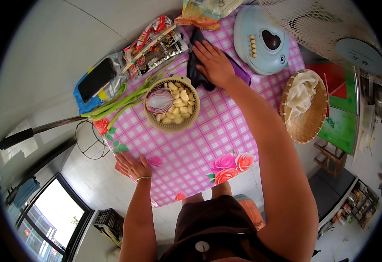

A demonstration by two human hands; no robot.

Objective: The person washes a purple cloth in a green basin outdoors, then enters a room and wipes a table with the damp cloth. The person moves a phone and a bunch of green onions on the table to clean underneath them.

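My right hand (pixel 213 64) lies flat, fingers spread, on a dark cloth (pixel 195 70) with a purple part, towards the table's far side. Near the left edge, my left hand (pixel 133 166), with a bracelet at its wrist, rests on the pink checked tablecloth (pixel 191 147). Between and beyond the hands stands a beige plastic basket (pixel 172 127) holding peeled garlic cloves (pixel 177 106) and a cut red onion (pixel 159 101). Green stalks (pixel 122 101) lie left of it, partly behind it.
A phone (pixel 96 79) lies on packaging at the left, beside food packets (pixel 155 49) and chopsticks (pixel 150 48). A pale blue appliance (pixel 261 41) stands at the back right. A wicker basket (pixel 308 122) with white cloth (pixel 300 93) and a fan (pixel 361 55) are at the right.
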